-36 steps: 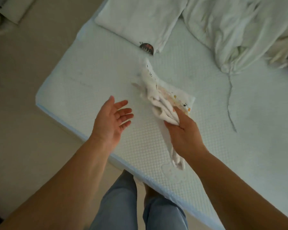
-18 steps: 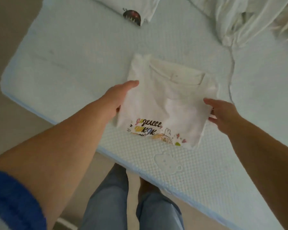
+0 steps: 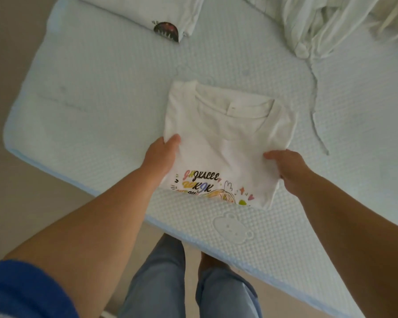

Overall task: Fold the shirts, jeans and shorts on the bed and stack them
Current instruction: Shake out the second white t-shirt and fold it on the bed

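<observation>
Left hand [image 3: 162,154] and right hand [image 3: 287,167] grip the folded shirt's [image 3: 228,138] sides.

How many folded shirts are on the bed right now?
2. The printed white shirt lies near the bed's front edge, gripped on either side by the left hand and right hand. Another folded shirt sits at the far left, partly out of frame. The crumpled pile may hide more.

- Soft, even daylight, fairly bright, with a cool, washed-out cast over the bed [image 3: 106,92].
- Faint shadows only, no glare.
- Slightly soft and blurred throughout, print on the white shirt [image 3: 228,143] still legible.
- Wide-angle bowing toward the edges.
</observation>
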Demonstrator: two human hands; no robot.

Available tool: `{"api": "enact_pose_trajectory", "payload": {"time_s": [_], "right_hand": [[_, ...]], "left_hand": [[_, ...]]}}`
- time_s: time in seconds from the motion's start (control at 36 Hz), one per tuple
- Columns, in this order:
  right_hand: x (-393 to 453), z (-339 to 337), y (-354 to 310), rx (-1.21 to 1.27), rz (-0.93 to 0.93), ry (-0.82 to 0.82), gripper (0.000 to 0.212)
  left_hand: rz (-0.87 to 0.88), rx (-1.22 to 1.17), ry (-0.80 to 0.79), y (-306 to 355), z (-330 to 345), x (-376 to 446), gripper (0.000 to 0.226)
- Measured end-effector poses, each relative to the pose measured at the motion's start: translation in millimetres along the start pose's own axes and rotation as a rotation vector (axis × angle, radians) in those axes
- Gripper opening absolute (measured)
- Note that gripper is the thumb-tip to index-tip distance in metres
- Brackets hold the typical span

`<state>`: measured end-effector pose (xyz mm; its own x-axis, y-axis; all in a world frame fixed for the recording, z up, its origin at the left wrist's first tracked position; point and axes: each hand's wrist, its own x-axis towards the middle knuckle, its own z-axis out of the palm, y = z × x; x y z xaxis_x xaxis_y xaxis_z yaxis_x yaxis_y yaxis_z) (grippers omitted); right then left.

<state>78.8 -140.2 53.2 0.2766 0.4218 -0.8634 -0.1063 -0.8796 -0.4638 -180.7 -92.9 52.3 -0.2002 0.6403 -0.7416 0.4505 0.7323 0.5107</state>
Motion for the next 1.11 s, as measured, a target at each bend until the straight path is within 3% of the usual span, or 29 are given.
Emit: {"api": "enact_pose_trajectory", "payload": {"time_s": [0.08, 0.14, 0.36, 0.53, 0.64, 0.72, 0.81, 0.92, 1.11], "right_hand": [[-12, 1, -6, 0.032, -0.002, -0.077, 0.023], [-25, 3, -10, 0.055, -0.017, -0.136, 0.022], [-85, 22, -34, 0.079, -0.147, -0.167, 0.022], [-106, 71, -82, 0.175, -0.269, -0.169, 0.024], [-109, 111, -128, 0.229, -0.381, -0.193, 0.035], [-104, 147, -158, 0.264, -0.432, -0.106, 0.040], [-94, 190, -186, 0.273, -0.434, 0.058, 0.037], [-74, 233, -231, 0.196, -0.473, 0.247, 0.035], [-32, 239, -303, 0.242, -0.643, 0.356, 0.032]], "left_hand": [[-0.106, -0.285, -0.096, 10, -13, -13, 0.010], [-0.124, -0.358, -0.148, 17, -27, -20, 0.010], [0.042, -0.218, -0.118, 47, -94, -31, 0.007], [0.135, -0.275, -0.008, 81, -146, -10, 0.008], [0.189, -0.390, -0.121, 111, -192, 25, 0.024], [0.250, -0.396, -0.224, 138, -228, 63, 0.033], [0.348, -0.347, -0.184, 171, -255, 103, 0.040], [0.479, -0.246, -0.185, 219, -275, 148, 0.032], [0.578, -0.300, -0.135, 273, -277, 215, 0.023]]}}
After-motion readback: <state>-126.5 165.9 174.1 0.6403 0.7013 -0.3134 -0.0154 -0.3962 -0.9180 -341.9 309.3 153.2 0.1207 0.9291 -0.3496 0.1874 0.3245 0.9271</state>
